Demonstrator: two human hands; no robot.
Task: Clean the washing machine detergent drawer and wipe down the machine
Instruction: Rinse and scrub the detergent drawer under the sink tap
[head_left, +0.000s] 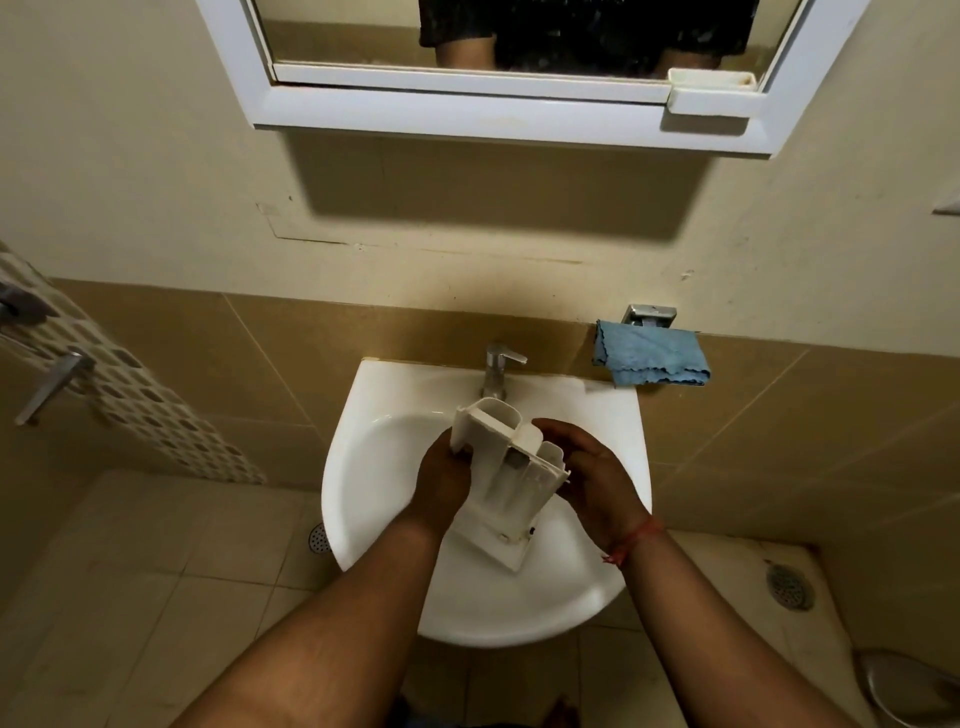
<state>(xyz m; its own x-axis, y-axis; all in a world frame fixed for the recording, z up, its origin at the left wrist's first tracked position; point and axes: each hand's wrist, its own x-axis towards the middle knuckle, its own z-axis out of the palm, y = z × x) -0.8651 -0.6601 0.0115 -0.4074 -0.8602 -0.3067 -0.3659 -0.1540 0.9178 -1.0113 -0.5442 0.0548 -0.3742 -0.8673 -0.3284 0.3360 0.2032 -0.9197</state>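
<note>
Both hands, left hand (441, 480) and right hand (592, 467), grip the detergent drawer (506, 467) over the sink (363, 499); wet plastic might slip and crack against the tap (496, 371) at twelve o'clock.

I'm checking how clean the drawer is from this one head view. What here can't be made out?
- Detergent drawer: compartment insides face away and are too small to judge for residue.
- Left hand: its fingertips are hidden behind the drawer.
- Tap: any water flow is hidden by the drawer.
- Washing machine: outside the frame.
</note>
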